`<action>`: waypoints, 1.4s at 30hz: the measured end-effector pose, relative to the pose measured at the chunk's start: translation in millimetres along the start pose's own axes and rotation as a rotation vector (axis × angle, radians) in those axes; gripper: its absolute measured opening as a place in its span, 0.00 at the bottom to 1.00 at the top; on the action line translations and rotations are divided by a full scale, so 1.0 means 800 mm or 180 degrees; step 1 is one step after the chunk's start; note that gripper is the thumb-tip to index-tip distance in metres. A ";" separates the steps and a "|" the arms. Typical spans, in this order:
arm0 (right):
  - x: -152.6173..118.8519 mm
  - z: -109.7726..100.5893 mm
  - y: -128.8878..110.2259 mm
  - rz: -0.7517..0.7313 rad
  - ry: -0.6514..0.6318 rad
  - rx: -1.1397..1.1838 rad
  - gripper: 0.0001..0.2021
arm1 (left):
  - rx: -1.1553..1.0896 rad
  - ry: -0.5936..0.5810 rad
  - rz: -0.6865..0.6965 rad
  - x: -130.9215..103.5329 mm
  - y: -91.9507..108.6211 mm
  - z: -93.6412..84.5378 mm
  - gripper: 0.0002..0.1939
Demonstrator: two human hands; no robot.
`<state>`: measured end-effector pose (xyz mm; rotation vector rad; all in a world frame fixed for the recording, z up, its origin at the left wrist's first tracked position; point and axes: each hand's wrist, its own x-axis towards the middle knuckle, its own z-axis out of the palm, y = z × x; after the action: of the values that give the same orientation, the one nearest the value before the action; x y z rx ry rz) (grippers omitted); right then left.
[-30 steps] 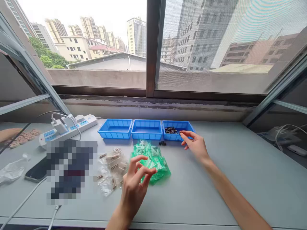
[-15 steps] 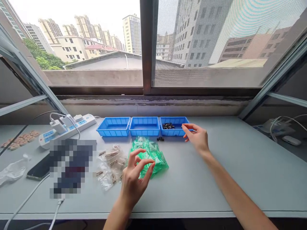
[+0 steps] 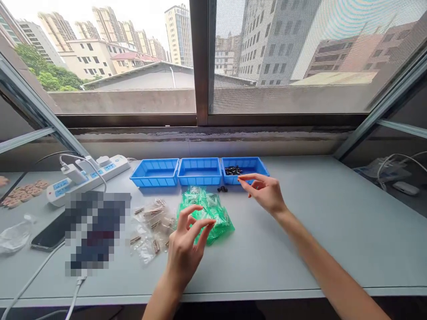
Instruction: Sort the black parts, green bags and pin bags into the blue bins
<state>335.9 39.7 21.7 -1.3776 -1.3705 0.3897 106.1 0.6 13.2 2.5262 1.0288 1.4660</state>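
Note:
My left hand [image 3: 187,244] hovers over the front of a green plastic bag [image 3: 207,218], thumb and forefinger pinched together. Anything between those fingertips is too small or hidden to make out. To the right, my right hand [image 3: 265,193] is in front of the right blue bin [image 3: 245,162], also with thumb and forefinger closed in a pinch; whatever it may hold does not show. Small black parts [image 3: 232,170] lie in that bin. A few more black pieces [image 3: 222,189] rest on the table just in front of it.
Two more blue bins [image 3: 155,182] [image 3: 199,180] stand in line to the left. Clear bags with small metallic pins [image 3: 155,222] lie left of the green bag. Further left are a phone [image 3: 50,235], a blurred-out item, cables and a power strip [image 3: 88,178]. A window rises behind.
My right hand has moved left and slightly toward me, from the right bin's right side to its front. My left hand has barely moved. The whole view has shifted slightly.

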 end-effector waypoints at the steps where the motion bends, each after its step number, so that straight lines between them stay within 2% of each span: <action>1: -0.003 0.004 0.001 -0.0136 -0.0135 -0.0281 0.08 | 0.0007 0.0014 0.0001 0.000 0.000 0.001 0.07; 6: -0.012 0.023 0.006 -0.0655 -0.0790 -0.1413 0.10 | -0.0026 0.0002 0.0023 0.000 0.004 0.000 0.05; 10: -0.013 0.026 0.006 -0.0739 -0.0921 -0.1758 0.10 | -0.0041 -0.0013 -0.0001 0.001 0.006 -0.001 0.06; 14: -0.012 0.026 0.004 -0.0757 -0.0887 -0.1847 0.07 | -0.0025 -0.0025 0.0023 0.000 0.006 -0.001 0.07; 19: -0.014 0.029 0.006 -0.0717 -0.0896 -0.1851 0.10 | -0.0065 -0.0013 0.0052 0.001 0.006 -0.001 0.08; 26: -0.011 0.023 0.007 -0.0408 -0.0931 -0.1904 0.09 | -0.0061 -0.0092 0.0083 0.004 0.008 -0.004 0.13; 36: -0.014 0.019 0.000 -0.0522 -0.0420 -0.1496 0.08 | 0.0065 -0.0020 -0.0017 0.002 0.005 -0.002 0.10; 42: -0.014 0.018 -0.001 -0.0483 -0.0455 -0.1499 0.07 | 0.0136 -0.0041 0.0012 0.003 0.005 -0.001 0.09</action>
<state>320.4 36.7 12.0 -1.6319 -1.7484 0.0626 108.3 -1.8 17.0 2.5644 1.0654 1.4419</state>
